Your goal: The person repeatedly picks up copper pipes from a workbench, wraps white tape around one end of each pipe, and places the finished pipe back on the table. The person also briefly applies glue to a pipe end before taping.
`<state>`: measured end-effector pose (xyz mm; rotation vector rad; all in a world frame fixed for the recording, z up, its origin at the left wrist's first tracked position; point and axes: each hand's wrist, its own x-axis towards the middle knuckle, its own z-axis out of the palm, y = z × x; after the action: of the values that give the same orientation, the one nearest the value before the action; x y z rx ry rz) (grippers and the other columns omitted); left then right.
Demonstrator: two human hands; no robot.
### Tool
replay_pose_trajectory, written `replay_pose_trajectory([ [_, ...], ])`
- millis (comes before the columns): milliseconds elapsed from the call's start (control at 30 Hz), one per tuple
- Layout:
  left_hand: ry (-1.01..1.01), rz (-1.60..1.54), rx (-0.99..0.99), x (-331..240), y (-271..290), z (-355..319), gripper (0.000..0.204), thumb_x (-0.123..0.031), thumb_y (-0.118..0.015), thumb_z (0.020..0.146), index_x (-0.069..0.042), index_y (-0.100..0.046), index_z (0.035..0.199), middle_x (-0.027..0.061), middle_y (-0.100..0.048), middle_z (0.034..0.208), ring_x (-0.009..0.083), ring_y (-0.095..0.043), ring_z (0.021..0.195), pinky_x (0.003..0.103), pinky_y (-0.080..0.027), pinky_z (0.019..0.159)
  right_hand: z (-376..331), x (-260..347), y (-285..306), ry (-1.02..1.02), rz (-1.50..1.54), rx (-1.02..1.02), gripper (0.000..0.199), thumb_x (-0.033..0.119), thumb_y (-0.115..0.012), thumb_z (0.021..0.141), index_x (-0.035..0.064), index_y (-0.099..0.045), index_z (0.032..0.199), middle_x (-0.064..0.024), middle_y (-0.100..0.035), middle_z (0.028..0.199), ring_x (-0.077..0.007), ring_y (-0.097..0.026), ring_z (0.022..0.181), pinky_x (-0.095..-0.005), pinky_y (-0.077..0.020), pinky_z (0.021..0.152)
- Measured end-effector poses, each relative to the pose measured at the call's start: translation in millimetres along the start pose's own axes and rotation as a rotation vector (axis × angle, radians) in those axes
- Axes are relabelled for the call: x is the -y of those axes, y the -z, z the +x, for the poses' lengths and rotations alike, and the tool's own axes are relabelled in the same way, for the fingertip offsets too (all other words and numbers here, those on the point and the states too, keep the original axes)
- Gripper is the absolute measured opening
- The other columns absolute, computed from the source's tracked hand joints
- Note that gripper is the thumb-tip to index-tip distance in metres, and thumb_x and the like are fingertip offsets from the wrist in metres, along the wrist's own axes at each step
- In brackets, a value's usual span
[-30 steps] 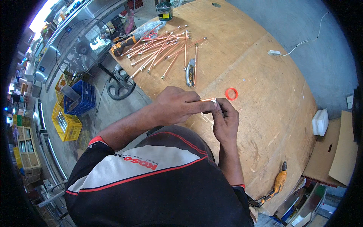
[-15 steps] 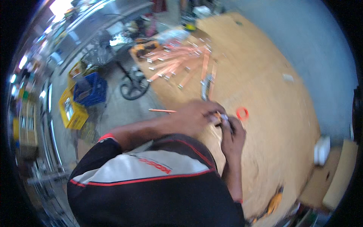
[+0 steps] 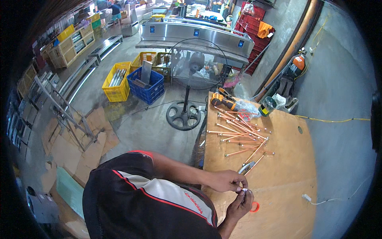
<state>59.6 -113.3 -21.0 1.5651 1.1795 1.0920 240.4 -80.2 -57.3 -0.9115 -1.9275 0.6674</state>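
My left hand (image 3: 227, 180) and my right hand (image 3: 240, 204) meet above the wooden table, fingertips pinched together. Between them shows the small whitish end (image 3: 244, 189) of a copper tube; the rest of the tube is hidden by my left hand and arm. Whether that end is a fitting or a wrapping, I cannot tell. Beside my right hand lies an orange-red ring (image 3: 256, 206). Just beyond my left hand rests a grey elongated tool (image 3: 246, 168), against a loose copper tube (image 3: 255, 164). Farther off, several copper tubes (image 3: 242, 131) with silvery ends lie in a crossed pile.
At the table's far end are an orange-black power drill (image 3: 223, 100), a plastic bag (image 3: 247, 107) and a dark green container (image 3: 267, 105). A pedestal fan (image 3: 186, 115) stands past the left edge, with yellow (image 3: 116, 94) and blue (image 3: 146, 88) crates on the floor. A white plug (image 3: 306, 197) lies right.
My view has swung up and left, bringing the fan and workshop fully into sight. My hands remain together; the tube's length that stuck out left of my left hand is now out of sight.
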Motion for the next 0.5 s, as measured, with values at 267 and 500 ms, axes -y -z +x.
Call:
replay_pose_trajectory([
  [267,-0.141,0.129,-0.122,6.0,23.9,-21.2,0.022,-0.015,-0.06,0.095,-0.004,-0.066,0.113,0.0148,-0.071,0.097,0.0311,-0.069,0.091,0.042,-0.051,0.078,12.0,8.9,-24.7,-0.004,0.028,0.119,0.033,0.029,-0.05,0.102,-0.0006,-0.057,0.114,-0.0247,-0.059,0.109,-0.0357,-0.057,0.105,-0.0433,-0.0471,0.086],
  [500,0.006,0.138,-0.217,-6.5,55.8,-74.2,0.027,-0.016,-0.058,0.096,-0.002,-0.066,0.118,0.0176,-0.07,0.107,0.0336,-0.068,0.099,0.042,-0.051,0.085,12.7,6.6,-70.5,-0.26,0.546,0.193,0.038,0.026,-0.07,0.092,0.0005,-0.051,0.113,-0.01,-0.057,0.109,-0.0154,-0.052,0.095,-0.0294,-0.0448,0.081],
])
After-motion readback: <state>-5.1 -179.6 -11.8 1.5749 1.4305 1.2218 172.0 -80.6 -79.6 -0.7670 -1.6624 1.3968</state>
